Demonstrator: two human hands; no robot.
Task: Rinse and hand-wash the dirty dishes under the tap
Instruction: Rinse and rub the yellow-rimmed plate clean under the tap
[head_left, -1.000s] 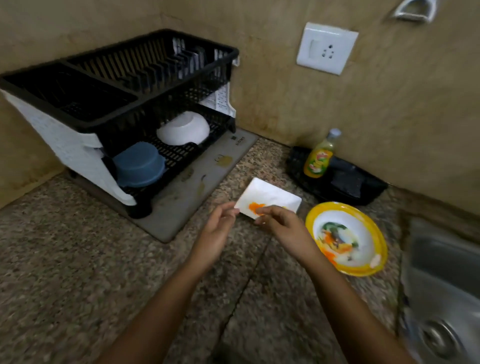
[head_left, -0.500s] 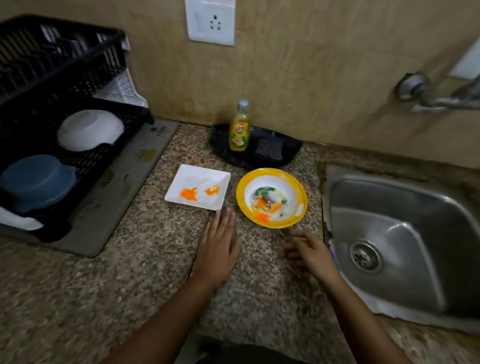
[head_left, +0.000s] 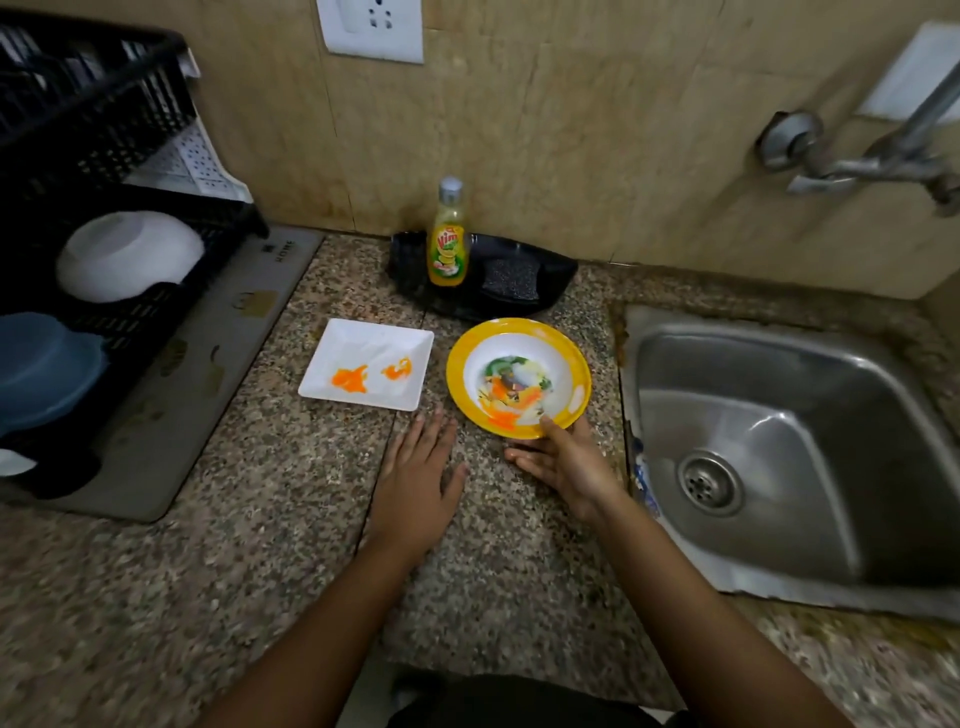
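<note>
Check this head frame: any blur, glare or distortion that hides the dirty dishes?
Head view: dim warm light, yet the plate and bowl sit sharp mid-frame, stains readable. Head view, edges: tap and rack smeared soft; wide-angle bending curves the sink rim. Head view: mild glare in the sink basin, no hard shadow across the dishes.

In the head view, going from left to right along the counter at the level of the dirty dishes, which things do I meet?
blue bowl in the rack → white square plate → yellow bowl → sink
</note>
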